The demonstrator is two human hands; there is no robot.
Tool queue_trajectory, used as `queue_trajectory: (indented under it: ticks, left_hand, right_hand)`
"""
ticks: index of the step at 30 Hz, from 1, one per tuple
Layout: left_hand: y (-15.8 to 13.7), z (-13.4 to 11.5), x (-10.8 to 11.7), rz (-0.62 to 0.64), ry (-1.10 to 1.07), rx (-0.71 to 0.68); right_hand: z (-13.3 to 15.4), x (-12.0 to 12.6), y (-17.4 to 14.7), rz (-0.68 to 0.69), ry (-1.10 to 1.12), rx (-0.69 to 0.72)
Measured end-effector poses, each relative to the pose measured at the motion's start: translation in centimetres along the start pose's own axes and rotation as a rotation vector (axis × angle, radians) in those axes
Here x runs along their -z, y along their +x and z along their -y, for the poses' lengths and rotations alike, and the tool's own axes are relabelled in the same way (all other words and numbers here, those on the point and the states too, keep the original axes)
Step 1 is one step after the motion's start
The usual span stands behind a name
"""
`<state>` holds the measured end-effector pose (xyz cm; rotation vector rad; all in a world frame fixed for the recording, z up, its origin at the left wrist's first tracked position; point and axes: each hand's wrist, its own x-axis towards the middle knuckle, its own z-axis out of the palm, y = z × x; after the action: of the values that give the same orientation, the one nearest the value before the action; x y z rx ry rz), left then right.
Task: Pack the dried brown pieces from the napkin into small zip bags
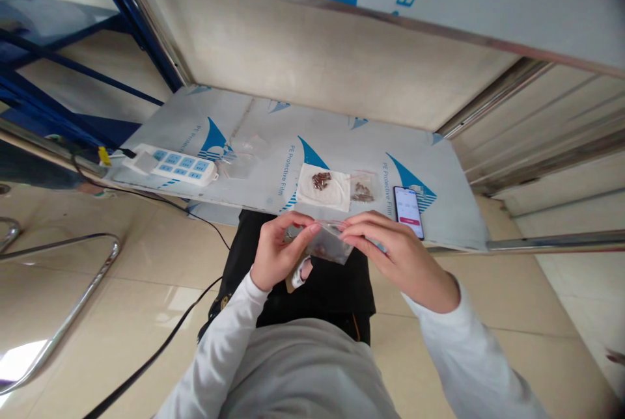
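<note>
Between my two hands, above my lap, is a small clear zip bag (330, 246) with a reddish line along its top edge. My left hand (286, 246) pinches the bag's upper left corner. At the upper right corner, the fingers of my right hand (385, 240) are closed on the same edge. Whether the bag holds anything is hard to make out. Just beyond my hands, a white square sheet (312, 196) bears a small heap of brownish metal pieces (321, 181). Beside it lies another clear bag (368, 178) with similar small pieces inside.
A phone (409, 212) with a lit screen lies at the right of the film-covered shelf (449, 178). On the left are a white power strip (176, 166) and some clear bags (239, 157). A higher shelf (469, 9) overhangs. A black cable (161, 334) runs down beside me.
</note>
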<state>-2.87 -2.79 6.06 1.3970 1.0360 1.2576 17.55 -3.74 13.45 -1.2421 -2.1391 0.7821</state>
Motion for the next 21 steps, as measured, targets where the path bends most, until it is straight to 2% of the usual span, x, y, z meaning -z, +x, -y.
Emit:
queue_trajectory:
  ticks: [3,5,9,14,18,21]
  left_hand:
    - [0.0,-0.1,-0.3,-0.087,-0.098,-0.025]
    - [-0.1,-0.3,-0.4,-0.097,-0.128,-0.051]
    - [-0.3,-0.6,-0.2,-0.077,-0.121,-0.038]
    - [-0.2,-0.5,0.1,-0.037,-0.106,0.088]
    - [-0.2,-0.4,0.0,-0.106,-0.029,0.088]
    - [-0.2,-0.5,-0.1,-0.091,-0.039,0.107]
  right_hand:
    - [0.1,-1.8,0.0,-0.160,0.229,-0.180]
    - [0.0,-3.3,0.2,-0.215,0.441,-0.293]
    - [0.0,-5.8,0.6,-0.309,0.721,-0.398]
    - [0.0,-6.4,0.8,-0.347,0.700,-0.371]
    - [-0.1,-6.7,0.5,-0.320,0.756,-0.387]
    - [-0.1,-6.9,0.3,-0.379,0.787,-0.406]
